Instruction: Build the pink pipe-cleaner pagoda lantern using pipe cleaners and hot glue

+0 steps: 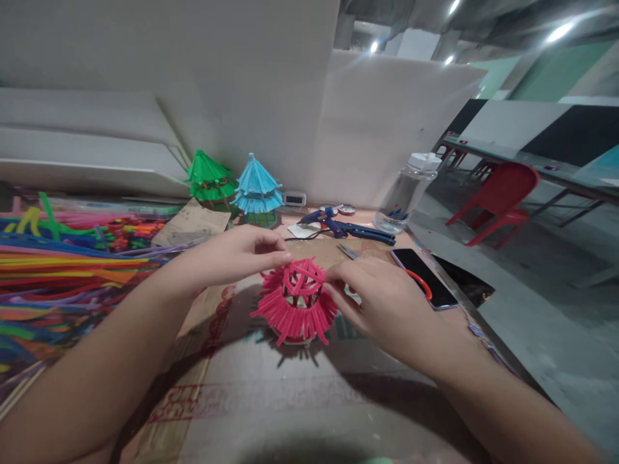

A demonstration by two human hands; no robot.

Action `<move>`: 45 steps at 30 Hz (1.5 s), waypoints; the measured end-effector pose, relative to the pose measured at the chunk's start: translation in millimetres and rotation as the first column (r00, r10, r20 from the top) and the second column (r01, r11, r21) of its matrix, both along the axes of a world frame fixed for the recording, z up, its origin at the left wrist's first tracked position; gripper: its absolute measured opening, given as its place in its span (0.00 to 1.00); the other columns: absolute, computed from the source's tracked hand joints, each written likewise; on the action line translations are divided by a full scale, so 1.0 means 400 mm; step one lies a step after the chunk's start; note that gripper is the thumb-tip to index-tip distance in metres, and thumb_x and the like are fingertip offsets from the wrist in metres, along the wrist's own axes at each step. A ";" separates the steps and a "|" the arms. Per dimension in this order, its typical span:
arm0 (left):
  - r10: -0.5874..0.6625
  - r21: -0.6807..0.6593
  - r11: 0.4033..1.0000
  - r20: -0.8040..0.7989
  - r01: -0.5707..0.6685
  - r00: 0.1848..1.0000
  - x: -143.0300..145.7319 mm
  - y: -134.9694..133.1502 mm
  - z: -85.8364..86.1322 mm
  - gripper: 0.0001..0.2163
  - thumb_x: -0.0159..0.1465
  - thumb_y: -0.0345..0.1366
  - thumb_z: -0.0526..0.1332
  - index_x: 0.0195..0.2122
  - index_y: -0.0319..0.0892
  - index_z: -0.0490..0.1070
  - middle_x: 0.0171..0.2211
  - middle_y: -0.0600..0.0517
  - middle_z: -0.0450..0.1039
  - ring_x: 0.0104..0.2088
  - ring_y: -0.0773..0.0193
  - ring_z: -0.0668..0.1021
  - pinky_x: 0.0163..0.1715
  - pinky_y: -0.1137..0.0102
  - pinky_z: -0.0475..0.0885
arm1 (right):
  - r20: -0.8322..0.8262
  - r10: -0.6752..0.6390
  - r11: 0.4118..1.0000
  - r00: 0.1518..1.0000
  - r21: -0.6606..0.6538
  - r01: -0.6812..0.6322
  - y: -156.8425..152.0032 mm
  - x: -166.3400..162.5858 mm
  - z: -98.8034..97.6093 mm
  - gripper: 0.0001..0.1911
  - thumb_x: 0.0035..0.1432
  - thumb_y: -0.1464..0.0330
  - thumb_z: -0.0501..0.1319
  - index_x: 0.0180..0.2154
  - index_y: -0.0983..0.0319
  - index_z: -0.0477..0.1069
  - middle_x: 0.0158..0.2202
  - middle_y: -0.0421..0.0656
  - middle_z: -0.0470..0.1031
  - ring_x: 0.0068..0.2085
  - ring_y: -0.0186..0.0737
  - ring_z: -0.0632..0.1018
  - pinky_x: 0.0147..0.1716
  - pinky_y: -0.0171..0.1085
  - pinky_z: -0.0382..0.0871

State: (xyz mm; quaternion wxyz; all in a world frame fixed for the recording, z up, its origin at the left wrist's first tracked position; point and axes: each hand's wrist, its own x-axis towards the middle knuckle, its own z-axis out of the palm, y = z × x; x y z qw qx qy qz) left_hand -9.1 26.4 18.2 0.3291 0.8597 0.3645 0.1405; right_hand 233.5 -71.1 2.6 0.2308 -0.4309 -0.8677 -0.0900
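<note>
A pink pipe-cleaner pagoda model [296, 301] stands on cardboard [251, 386] in the middle of the table. My left hand [236, 254] pinches the model's top left rim with thumb and forefinger. On the model's right side, my right hand [382, 303] has its fingertips closed on the upper rim. Both hands grip the pink model.
A heap of coloured pipe cleaners [58, 270] lies at the left. A green pagoda [209, 177] and a blue pagoda [256, 187] stand at the back. A blue glue gun [338, 225], a clear bottle [409, 193], a phone [425, 277] and a red chair [498, 200] are to the right.
</note>
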 end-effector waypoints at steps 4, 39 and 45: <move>0.013 -0.010 1.000 -0.005 -0.013 1.000 -0.006 0.000 0.003 0.17 0.67 0.52 0.59 0.34 0.44 0.75 0.32 0.54 0.76 0.35 0.62 0.78 0.35 0.73 0.69 | -0.017 0.012 0.999 1.000 0.040 -0.011 0.000 0.000 -0.004 0.05 0.66 0.72 0.59 0.37 0.64 0.73 0.31 0.44 0.78 0.33 0.44 0.76 0.34 0.40 0.62; -0.041 0.036 0.998 -0.033 0.042 0.999 0.003 -0.005 -0.003 0.16 0.68 0.52 0.57 0.36 0.43 0.73 0.31 0.54 0.76 0.34 0.62 0.77 0.33 0.72 0.68 | -0.081 0.067 0.996 0.994 -0.052 -0.071 0.008 0.018 0.000 0.07 0.69 0.69 0.57 0.41 0.58 0.74 0.36 0.42 0.80 0.37 0.41 0.79 0.37 0.38 0.66; -0.022 0.047 0.999 -0.038 0.023 0.999 0.003 -0.008 -0.003 0.16 0.67 0.51 0.58 0.35 0.44 0.73 0.31 0.54 0.76 0.34 0.62 0.77 0.33 0.73 0.68 | -0.063 0.031 0.998 0.998 -0.057 -0.035 0.014 0.017 -0.014 0.05 0.68 0.70 0.58 0.42 0.60 0.73 0.36 0.42 0.80 0.37 0.42 0.79 0.37 0.39 0.65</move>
